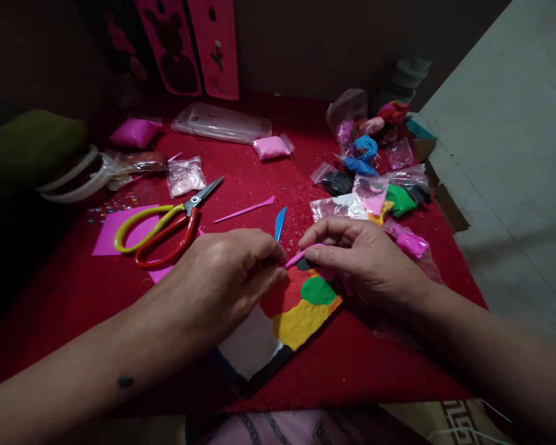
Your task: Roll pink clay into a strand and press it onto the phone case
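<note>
head view, close, looking down at red table (74,296)

Left hand (222,278) hides part of the flat multicoloured clay board (301,318); both forearms are cut off by the frame's lower edge; dim back-left clutter is unreadable.

I see my left hand (222,278) at frame centre, knuckles up, fingertips pinched together; my right hand (361,259) sits just right of it, fingers curled inward (both forearms run in from the lower corners)
</note>
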